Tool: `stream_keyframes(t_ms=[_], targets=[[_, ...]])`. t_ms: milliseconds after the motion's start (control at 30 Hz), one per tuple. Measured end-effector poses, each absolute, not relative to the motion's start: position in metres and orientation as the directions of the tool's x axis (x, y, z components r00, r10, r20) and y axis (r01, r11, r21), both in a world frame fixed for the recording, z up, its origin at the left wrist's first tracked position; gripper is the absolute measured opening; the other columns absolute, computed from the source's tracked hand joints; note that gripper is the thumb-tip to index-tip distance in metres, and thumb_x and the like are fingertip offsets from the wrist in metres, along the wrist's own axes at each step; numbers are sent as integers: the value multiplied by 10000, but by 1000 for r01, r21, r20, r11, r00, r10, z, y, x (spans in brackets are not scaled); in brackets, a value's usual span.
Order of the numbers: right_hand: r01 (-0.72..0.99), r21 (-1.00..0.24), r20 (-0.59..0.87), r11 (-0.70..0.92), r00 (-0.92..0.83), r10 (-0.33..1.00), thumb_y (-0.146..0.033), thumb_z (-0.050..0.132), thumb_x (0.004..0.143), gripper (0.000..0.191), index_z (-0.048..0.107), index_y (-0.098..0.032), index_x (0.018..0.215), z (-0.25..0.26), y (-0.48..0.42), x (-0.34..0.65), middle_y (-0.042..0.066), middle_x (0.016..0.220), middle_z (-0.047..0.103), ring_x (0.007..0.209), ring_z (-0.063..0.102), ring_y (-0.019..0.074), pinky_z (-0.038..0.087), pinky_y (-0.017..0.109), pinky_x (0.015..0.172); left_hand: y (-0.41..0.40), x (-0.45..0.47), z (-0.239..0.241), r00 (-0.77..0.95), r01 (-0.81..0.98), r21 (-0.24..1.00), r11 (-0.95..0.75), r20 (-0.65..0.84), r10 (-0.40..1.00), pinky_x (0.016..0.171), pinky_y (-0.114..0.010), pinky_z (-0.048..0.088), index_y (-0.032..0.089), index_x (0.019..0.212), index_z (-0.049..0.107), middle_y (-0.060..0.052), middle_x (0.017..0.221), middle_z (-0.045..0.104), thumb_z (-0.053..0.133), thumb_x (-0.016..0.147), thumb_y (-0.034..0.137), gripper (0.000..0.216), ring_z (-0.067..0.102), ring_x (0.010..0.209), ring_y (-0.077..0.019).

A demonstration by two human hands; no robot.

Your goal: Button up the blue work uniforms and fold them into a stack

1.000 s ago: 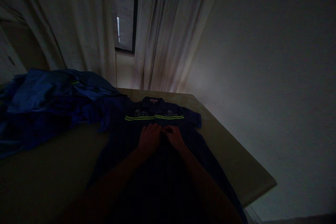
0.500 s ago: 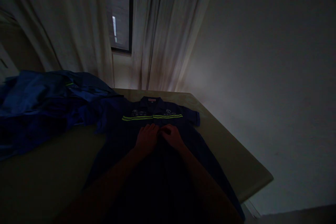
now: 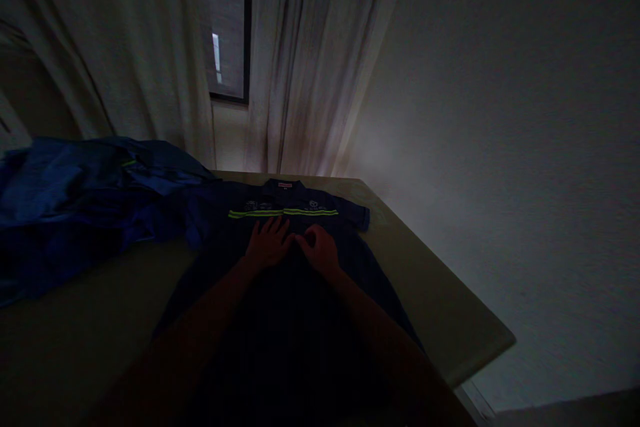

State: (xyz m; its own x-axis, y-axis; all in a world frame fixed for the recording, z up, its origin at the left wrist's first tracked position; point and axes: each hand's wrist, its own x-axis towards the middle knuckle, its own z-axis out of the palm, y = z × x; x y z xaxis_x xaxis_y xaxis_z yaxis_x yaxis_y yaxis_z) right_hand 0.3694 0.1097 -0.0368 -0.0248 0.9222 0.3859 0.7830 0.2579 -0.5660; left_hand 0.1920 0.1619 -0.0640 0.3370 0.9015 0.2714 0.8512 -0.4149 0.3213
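Forearms: both reach in from the near edge over the lower part of the shirt, dim in the low light.
Shirt (image 3: 345, 260): dark blue, spread flat on the table, collar at the far end, a yellow-green stripe (image 3: 283, 213) across the chest.
Left hand (image 3: 267, 244): lies palm down on the shirt front just below the stripe, fingers spread and loose, gripping nothing.
Right hand (image 3: 318, 249): just beside the left, fingers curled in at the shirt's middle line; whether they pinch cloth, I cannot tell.
Table (image 3: 440, 300): pale top, its right corner near the wall.
Pile (image 3: 75, 200): more blue clothes heaped on the left, touching the shirt's sleeve.
Curtains (image 3: 310, 60): pale, hanging behind the table on both sides of a dark window (image 3: 220, 20).
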Motion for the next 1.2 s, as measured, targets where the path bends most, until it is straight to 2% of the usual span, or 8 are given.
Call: stream_keyframes(t_ms=[100,200,267,367,533,733,1033,1200], targets=[[863,-456,269,218,-100,958,-534,772,821,340,652,-237,937,-38,80,361,35,871,696,741,618,185,414,281,660,174,185,-52,293,853,338,-398,322,900,1170,-529,341,189,1401,569,-149,1476,591,353,1016,275,449,531,1367,-313],[899,-403,229,174,-85,970,-341,735,844,152,689,-229,937,-42,63,362,73,943,727,802,650,212,417,296,682,172,180,-41,268,863,323,-389,360,894,1059,-431,430,165,1233,644,-155,1283,680,355,986,184,381,614,1208,-288],[878,-456,214,145,-49,975,-241,685,852,61,718,-222,899,-41,63,369,73,923,748,822,671,218,427,302,709,160,180,-36,302,859,296,-418,367,880,1014,-422,434,196,1080,683,-122,1155,709,396,968,163,309,628,1126,-279],[795,-600,161,89,11,987,-208,639,867,105,742,-210,844,-36,71,381,69,883,768,818,692,217,445,302,731,134,184,-34,387,834,262,-485,349,854,959,-426,435,231,971,703,-81,1074,717,476,955,180,233,629,1072,-273],[657,-747,152,102,20,988,-242,553,943,221,759,-204,873,-32,74,386,54,905,779,872,708,206,472,290,769,96,187,-49,572,693,338,-636,280,771,926,-409,445,271,1082,712,-56,1195,679,605,964,325,169,602,1101,-261],[668,-698,202,258,-161,966,-245,654,881,103,742,-193,883,-36,63,379,21,799,750,710,667,166,451,257,668,93,184,-53,611,645,380,-663,267,746,926,-361,463,221,1057,653,-50,1115,665,584,978,196,108,602,1042,-218],[621,-735,201,273,-185,962,-381,515,961,310,750,-200,869,-35,68,386,53,861,767,833,704,231,495,312,753,87,191,-43,613,674,370,-640,204,763,932,-355,506,194,1008,658,-78,1069,698,515,1017,196,143,651,1038,-230],[611,-747,153,261,-224,962,-383,614,882,218,737,-206,911,-39,70,390,51,879,767,800,705,227,517,321,753,89,188,-43,606,642,446,-624,204,769,884,-297,526,206,1163,598,-47,1115,718,512,1015,180,173,692,1029,-189]])
